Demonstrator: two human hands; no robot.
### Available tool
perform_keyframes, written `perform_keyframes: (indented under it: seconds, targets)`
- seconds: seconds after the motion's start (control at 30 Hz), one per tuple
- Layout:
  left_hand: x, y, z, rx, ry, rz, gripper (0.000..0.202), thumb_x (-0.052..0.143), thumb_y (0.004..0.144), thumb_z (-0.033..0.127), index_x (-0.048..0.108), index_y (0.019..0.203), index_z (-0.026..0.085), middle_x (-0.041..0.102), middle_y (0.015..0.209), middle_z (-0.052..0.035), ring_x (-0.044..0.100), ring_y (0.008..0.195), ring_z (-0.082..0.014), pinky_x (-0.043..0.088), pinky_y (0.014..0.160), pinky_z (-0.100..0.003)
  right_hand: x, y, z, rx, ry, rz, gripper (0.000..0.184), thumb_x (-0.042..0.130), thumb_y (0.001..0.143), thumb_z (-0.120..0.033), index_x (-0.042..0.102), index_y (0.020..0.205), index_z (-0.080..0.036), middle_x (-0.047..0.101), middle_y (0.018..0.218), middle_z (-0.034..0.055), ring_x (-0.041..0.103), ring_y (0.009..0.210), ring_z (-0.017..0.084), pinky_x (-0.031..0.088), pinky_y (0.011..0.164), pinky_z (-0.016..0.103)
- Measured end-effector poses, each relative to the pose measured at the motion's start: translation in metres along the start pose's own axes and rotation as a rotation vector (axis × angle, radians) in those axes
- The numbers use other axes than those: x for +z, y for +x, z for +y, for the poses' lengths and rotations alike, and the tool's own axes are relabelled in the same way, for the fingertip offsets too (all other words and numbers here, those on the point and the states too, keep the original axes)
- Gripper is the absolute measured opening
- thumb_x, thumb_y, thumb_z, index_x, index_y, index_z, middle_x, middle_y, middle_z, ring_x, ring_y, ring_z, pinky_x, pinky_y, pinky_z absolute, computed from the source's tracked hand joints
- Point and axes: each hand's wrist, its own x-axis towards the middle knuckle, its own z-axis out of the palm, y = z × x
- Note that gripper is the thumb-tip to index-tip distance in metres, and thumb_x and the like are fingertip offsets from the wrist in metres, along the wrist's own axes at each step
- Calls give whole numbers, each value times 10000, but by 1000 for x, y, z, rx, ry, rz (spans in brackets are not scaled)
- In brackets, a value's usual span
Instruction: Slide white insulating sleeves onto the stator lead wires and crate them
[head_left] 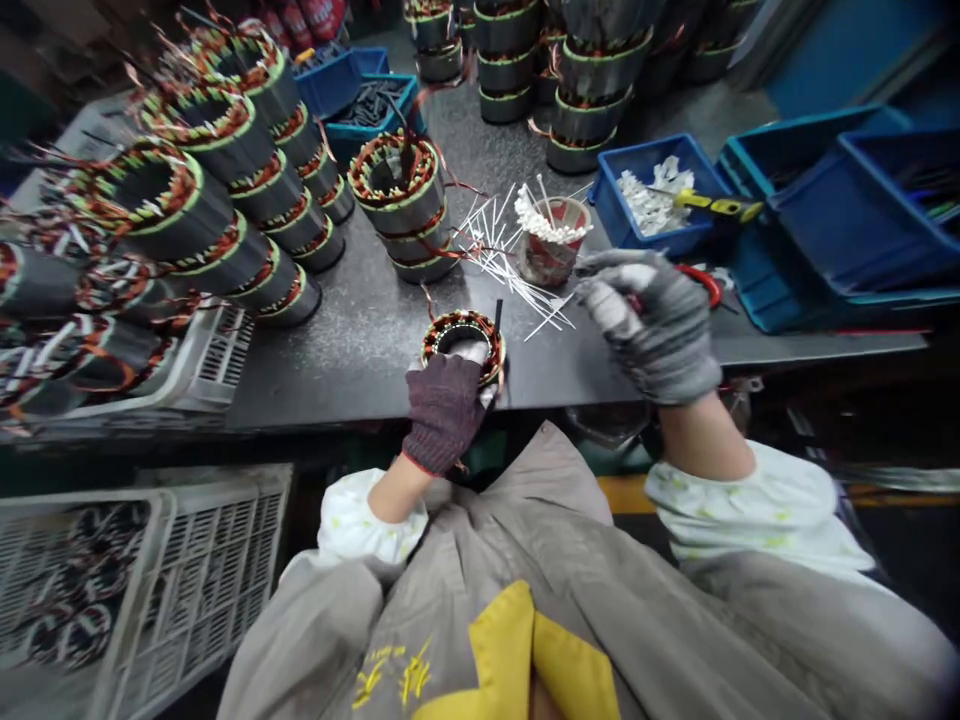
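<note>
My left hand (448, 405), in a dark purple knit glove, grips the near side of a motor stator (429, 345) wound with copper wire; its fingers reach into the bore. A black sleeve (499, 316) stands up at the stator's right edge. In a grey, stained glove, my right hand (649, 320) is raised over the bench's front edge with its fingers curled together. Whatever may be inside that grip is hidden. A red curved tool handle (709, 287) shows just behind this hand; I cannot tell whether the hand holds it. Thin white sticks (510, 270) lie scattered between the hands.
A cup (551, 255) of white-tipped sticks stands behind them. Stacked stators (420, 225) rise behind and left. A blue bin (637, 215) holds white pieces and a yellow-handled tool (716, 205). More bins (847, 220) stand right; a white crate (217, 345) sits left.
</note>
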Motion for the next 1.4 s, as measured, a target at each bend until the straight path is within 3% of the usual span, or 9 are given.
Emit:
perform_keyframes:
  seconds: [0.27,0.43,0.67,0.8,0.97,1.03,1.1,1.27,1.4]
  targets:
    - [-10,1,-53,1,-430,544,314,500,1053,323,661,1302,219,745,1265,-80,666,1230,-222,508,1096,-401,45,45,-27,-139,-343,-400,216,700,951,-349,808,1063,-199,775,1174,123,701,1082,313,543,986,476]
    - [-1,53,-66,60,-287,297,398,534,993,325,654,1346,186,723,1310,-112,625,1258,-299,477,1115,-482,87,57,-61,-219,-603,-787,385,650,962,-465,758,1162,-154,753,1092,175,677,1007,361,510,886,486]
    - [13,57,-64,42,-181,254,386,504,962,281,688,1286,182,743,1182,-125,643,1134,-335,462,1071,-508,100,44,-60,-219,-583,-735,355,490,1027,-362,759,1174,-182,746,1108,163,631,1011,316,461,903,452]
    - [10,55,-69,66,-264,309,394,470,995,322,691,1293,190,750,1255,-128,656,1178,-330,475,1058,-506,73,42,-29,-105,-440,-498,301,549,1010,-357,780,1145,-220,767,1163,103,656,1062,262,480,994,405]
    - [9,60,-65,57,-267,346,390,469,993,331,715,1262,193,766,1222,-137,668,1180,-341,492,1055,-511,-12,72,67,239,-658,47,269,541,985,-261,761,1071,-133,757,1167,210,678,1080,321,493,1013,534]
    - [8,60,-61,15,-247,359,393,468,992,336,722,1259,197,769,1191,-145,666,1173,-353,505,1032,-522,-33,96,102,319,-745,63,77,710,873,-226,733,880,-153,771,1154,199,693,1078,288,497,1002,505]
    - [6,58,-57,-28,-233,367,398,463,1002,354,719,1268,208,769,1186,-143,666,1166,-357,516,1015,-532,-36,122,124,408,-790,-15,267,756,830,-218,609,621,-141,789,1004,201,698,1086,243,464,1014,480]
    - [-1,44,-59,-108,-264,497,374,504,1017,400,692,1279,210,746,1265,-138,647,1260,-351,495,1089,-557,-46,150,119,479,-801,-73,613,845,743,-256,342,394,-222,741,720,198,717,1052,301,444,1003,602]
    - [-8,29,-55,-57,-473,711,340,511,1042,372,648,1308,210,743,1269,-119,690,1224,-285,532,1103,-509,-102,104,66,421,-765,-13,329,849,767,-367,603,594,-232,741,758,99,734,1061,362,480,1023,689]
